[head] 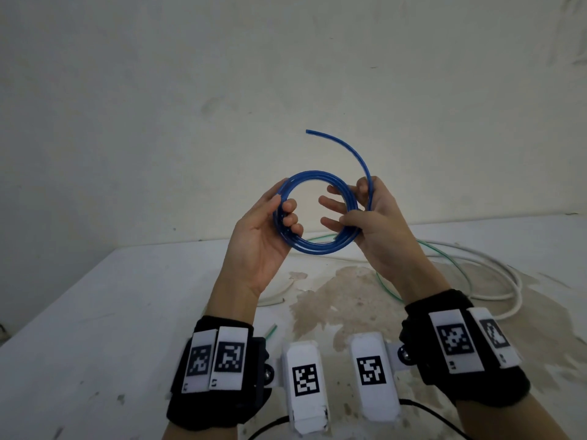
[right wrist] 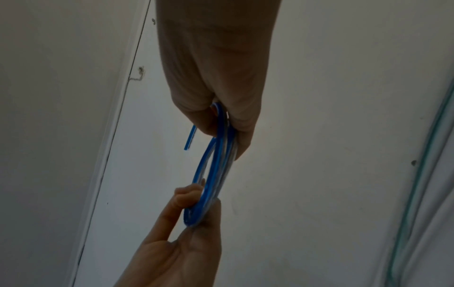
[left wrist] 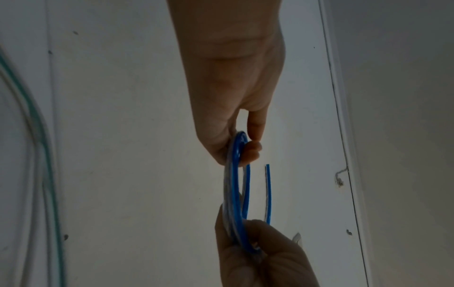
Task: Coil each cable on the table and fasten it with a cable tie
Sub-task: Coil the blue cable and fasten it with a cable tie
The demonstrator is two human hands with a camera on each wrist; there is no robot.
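Blue cable (head: 317, 246) is held above the table (head: 127, 312), nearly coiled, gripped by left hand (head: 260, 239) at nine o'clock and right hand (head: 371, 227) at three, its tail (head: 352, 150) loose, seemingly untied, while white cable (head: 495, 265) and green cable (head: 386, 289) lie uncoiled.

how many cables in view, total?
3. The blue plastic cable is coiled in the air, gripped by the left hand and right hand. The thick white cable and thin green cable lie loose on the white table. Hands may hide more.

White table (head: 95, 312) carries a brown stain (head: 343, 290) at frame centre. Pale scuffed wall (head: 190, 74) fills the upper frame.
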